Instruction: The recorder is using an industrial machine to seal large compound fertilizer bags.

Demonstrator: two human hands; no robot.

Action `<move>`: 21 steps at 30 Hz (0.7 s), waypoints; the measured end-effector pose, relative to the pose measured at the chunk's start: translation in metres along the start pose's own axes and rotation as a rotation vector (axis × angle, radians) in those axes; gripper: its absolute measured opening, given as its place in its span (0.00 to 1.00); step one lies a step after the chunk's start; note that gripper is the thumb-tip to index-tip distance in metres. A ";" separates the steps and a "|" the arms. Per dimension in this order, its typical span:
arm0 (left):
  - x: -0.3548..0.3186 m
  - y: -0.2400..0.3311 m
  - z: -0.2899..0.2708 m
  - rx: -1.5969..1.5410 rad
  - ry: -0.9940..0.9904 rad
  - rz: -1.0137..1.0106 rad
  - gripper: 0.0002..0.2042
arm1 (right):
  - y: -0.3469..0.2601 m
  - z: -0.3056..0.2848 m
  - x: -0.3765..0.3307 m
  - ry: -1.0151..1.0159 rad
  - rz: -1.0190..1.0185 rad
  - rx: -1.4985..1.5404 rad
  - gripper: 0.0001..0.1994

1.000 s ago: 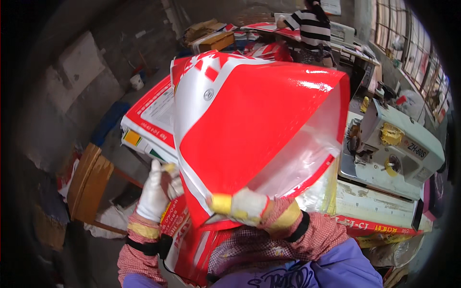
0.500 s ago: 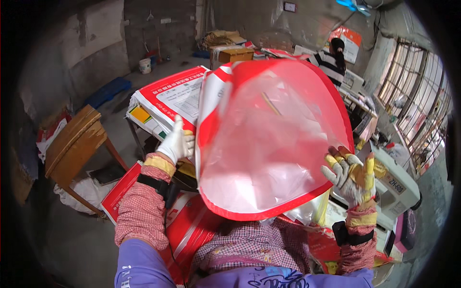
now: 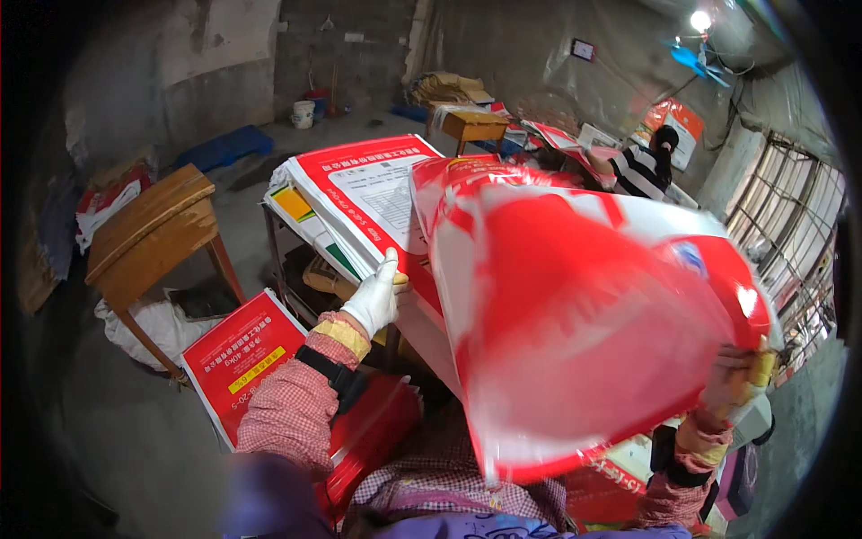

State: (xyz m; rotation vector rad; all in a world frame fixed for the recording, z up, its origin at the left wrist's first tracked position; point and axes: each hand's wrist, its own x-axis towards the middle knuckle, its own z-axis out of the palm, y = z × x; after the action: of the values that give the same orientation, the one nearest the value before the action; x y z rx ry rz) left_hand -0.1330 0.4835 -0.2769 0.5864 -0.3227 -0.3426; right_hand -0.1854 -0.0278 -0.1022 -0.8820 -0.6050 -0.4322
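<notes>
A large red-and-white sack (image 3: 575, 305) spreads through the air in front of me, blurred by motion, with a pale inside showing. My right hand (image 3: 741, 382), in a white-and-yellow glove, is smeared but closed at the sack's right edge. My left hand (image 3: 373, 298), in a white glove with yellow fingertips, has its thumb raised apart from half-curled fingers. It is at the near edge of a stack of printed sacks (image 3: 359, 184) and appears to hold nothing. The moving sack covers the right part of that stack.
At left stand a wooden table (image 3: 148, 225) and a leaning red sack (image 3: 247, 359). More red sacks (image 3: 373, 427) lie by my lap. A co-worker in a striped top (image 3: 639, 171) is at the back right, near a barred window (image 3: 786, 211). A white bucket (image 3: 303, 114) stands far back.
The sack has swung from an open, rounded shape to a slanted sheet further right. My right hand has moved right with it; my left hand is now apart from the sack. The view has shifted.
</notes>
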 end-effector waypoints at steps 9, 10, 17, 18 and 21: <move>-0.023 -0.088 0.035 0.051 0.531 0.107 0.22 | -0.068 -0.133 -0.081 0.358 0.453 -0.145 0.24; -0.031 -0.106 0.046 -0.037 0.319 0.036 0.29 | -0.067 -0.134 -0.078 0.354 0.482 -0.140 0.24; -0.100 -0.236 0.145 -0.189 0.303 -0.490 0.21 | -0.026 -0.158 -0.074 0.300 0.774 -0.120 0.27; -0.102 -0.230 0.144 0.121 0.290 -0.317 0.16 | -0.014 -0.167 -0.075 0.375 0.778 -0.164 0.27; -0.116 -0.160 0.120 0.671 0.308 0.084 0.08 | 0.030 -0.176 -0.073 0.265 0.675 -0.453 0.25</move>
State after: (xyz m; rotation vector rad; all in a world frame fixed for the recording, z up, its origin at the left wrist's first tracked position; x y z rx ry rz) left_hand -0.3189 0.3477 -0.2986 1.2649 -0.1574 -0.0490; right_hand -0.1689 -0.1466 -0.2534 -1.3657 0.0624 -0.0601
